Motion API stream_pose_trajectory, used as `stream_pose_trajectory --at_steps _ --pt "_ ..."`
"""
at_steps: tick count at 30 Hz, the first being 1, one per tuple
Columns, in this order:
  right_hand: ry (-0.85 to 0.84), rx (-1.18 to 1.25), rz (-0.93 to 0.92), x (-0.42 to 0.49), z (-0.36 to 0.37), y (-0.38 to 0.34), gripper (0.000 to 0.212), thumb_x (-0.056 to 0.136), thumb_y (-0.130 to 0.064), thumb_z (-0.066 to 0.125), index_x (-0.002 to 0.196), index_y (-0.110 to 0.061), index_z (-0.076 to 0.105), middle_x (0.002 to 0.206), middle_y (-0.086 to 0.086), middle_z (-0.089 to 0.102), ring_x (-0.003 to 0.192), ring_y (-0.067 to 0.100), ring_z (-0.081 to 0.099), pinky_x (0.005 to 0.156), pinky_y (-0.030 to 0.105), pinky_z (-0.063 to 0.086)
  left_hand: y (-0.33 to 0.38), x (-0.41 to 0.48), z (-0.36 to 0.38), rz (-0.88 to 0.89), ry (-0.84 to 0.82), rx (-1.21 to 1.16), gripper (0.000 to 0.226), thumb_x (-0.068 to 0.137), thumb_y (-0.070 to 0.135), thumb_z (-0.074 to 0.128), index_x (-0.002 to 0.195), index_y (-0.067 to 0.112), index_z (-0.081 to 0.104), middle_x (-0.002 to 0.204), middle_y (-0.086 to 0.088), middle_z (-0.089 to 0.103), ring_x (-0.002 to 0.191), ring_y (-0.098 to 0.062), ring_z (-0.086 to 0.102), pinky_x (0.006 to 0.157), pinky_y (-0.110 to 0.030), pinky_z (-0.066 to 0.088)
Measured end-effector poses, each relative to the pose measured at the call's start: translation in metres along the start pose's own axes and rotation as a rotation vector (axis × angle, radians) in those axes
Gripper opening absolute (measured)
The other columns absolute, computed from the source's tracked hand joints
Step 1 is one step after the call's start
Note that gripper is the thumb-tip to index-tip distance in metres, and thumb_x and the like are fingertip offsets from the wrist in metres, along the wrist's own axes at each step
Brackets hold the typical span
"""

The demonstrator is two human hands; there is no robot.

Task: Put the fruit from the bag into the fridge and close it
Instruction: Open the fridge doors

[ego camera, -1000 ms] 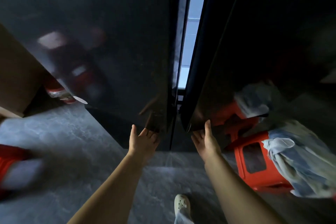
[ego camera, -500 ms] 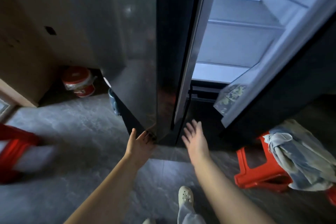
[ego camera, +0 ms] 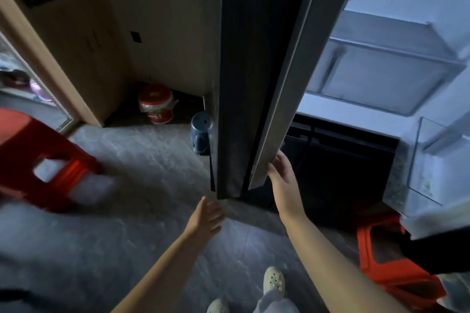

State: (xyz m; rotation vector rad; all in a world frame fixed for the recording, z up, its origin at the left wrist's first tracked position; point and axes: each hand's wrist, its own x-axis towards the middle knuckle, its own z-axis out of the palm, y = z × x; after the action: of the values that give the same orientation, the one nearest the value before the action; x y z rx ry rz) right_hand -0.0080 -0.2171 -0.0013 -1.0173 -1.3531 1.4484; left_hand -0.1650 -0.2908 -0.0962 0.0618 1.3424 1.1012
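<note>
**Fridge open, fruit not loaded yet**

Right hand (ego camera: pixel 282 178) rests on the inner edge of the left fridge door (ego camera: pixel 254 84), likely to swing it wider. Its fingertips are hidden, so grip cannot tell. Left hand (ego camera: pixel 207 216) is spread, just below the door's corner. Fruit and bag are out of view.

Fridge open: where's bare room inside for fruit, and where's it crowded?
Bare: the white fridge shelves between the dark left door and clear door bin. Crowded: left of that door, a red-and-white tub and blue-grey container.
</note>
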Motion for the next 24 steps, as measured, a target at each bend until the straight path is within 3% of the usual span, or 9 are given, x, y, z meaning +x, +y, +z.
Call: stream_pose_trajectory --at_steps 2,3,6,9,12,14,17,20,24 --pt "-0.056 -0.067 -0.004 -0.002 0.005 0.001 0.035 0.096 -0.015 0.049 0.130 -0.022 0.050 0.120 -0.007 0.062 0.116 0.007 0.055 0.100 0.028 0.044 -0.006 -0.021 0.001 0.215 0.035 0.316 0.031 0.098 0.031 0.043 0.120 0.013 0.056 0.112 -0.003 0.061 0.099 -0.017 0.058 0.071 -0.022 0.041" --pt "-0.082 -0.108 -0.010 -0.003 0.006 0.002 0.035 0.096 -0.016 0.050 0.130 -0.022 0.050 0.121 -0.009 0.061 0.116 0.006 0.055 0.100 0.029 0.044 -0.008 -0.030 0.002 0.360 0.040 0.450 0.026 0.097 0.027 0.048 0.121 0.020 0.056 0.116 0.002 0.061 0.104 -0.011 0.058 0.072 -0.018 0.042" --pt "-0.077 -0.305 -0.086 0.003 0.007 0.006 0.036 0.094 -0.020 0.052 0.130 -0.025 0.051 0.124 -0.014 0.056 0.117 0.003 0.051 0.102 0.034 0.043 0.001 -0.061 0.010 0.771 0.043 0.857 0.042 0.095 0.029 0.051 0.135 0.035 0.040 0.136 0.023 0.039 0.120 0.008 0.039 0.095 -0.013 0.035" --pt "-0.045 -0.540 -0.208 0.014 0.007 0.008 0.040 0.092 -0.011 0.052 0.131 -0.023 0.050 0.127 -0.013 0.051 0.121 0.000 0.045 0.105 0.028 0.038 0.013 -0.071 0.015 1.011 0.113 1.161 0.057 0.096 0.035 0.044 0.147 0.034 0.018 0.140 0.028 0.016 0.130 0.011 0.011 0.107 -0.015 0.017" --pt "-0.130 -0.777 -0.269 0.023 0.012 0.009 0.041 0.091 -0.008 0.054 0.130 -0.021 0.052 0.136 -0.008 0.047 0.127 -0.003 0.035 0.106 0.008 0.025 0.017 -0.067 0.010 1.104 0.141 1.415 0.063 0.097 0.036 0.040 0.149 0.028 0.007 0.155 0.015 0.007 0.137 0.003 -0.004 0.114 -0.021 0.003" --pt "-0.182 -0.891 -0.318 0.027 0.017 0.012 0.041 0.090 -0.007 0.053 0.129 -0.020 0.053 0.139 -0.007 0.045 0.129 -0.001 0.033 0.103 0.004 0.020 0.018 -0.064 0.006 1.120 0.146 1.481 0.064 0.096 0.034 0.041 0.149 0.026 0.007 0.157 0.009 0.006 0.137 0.001 -0.007 0.113 -0.023 0.001" --pt "-0.249 -1.016 -0.404 0.029 0.025 0.012 0.043 0.089 -0.007 0.054 0.130 -0.019 0.053 0.139 -0.005 0.045 0.131 0.006 0.035 0.109 0.018 0.024 0.023 -0.063 0.006 1.161 0.130 1.471 0.065 0.096 0.031 0.043 0.149 0.020 0.008 0.157 0.005 0.005 0.140 -0.003 -0.005 0.116 -0.026 0.006" --pt "-0.310 -1.083 -0.500 0.032 0.032 0.010 0.045 0.090 -0.009 0.055 0.134 -0.018 0.050 0.141 -0.002 0.045 0.134 0.011 0.034 0.113 0.029 0.025 0.034 -0.061 0.007 1.142 0.159 1.441 0.069 0.095 0.028 0.044 0.149 0.015 0.005 0.157 0.003 -0.002 0.141 -0.006 -0.009 0.115 -0.024 0.001" --pt "-0.415 -1.187 -0.508 0.045 0.040 0.011 0.056 0.092 -0.013 0.052 0.144 -0.019 0.034 0.154 -0.003 0.025 0.144 0.013 0.010 0.117 0.033 0.012 0.052 -0.050 0.000 1.026 0.236 1.491 0.072 0.095 0.030 0.040 0.148 0.014 -0.007 0.155 0.000 -0.018 0.141 -0.012 -0.020 0.117 -0.031 0.003"
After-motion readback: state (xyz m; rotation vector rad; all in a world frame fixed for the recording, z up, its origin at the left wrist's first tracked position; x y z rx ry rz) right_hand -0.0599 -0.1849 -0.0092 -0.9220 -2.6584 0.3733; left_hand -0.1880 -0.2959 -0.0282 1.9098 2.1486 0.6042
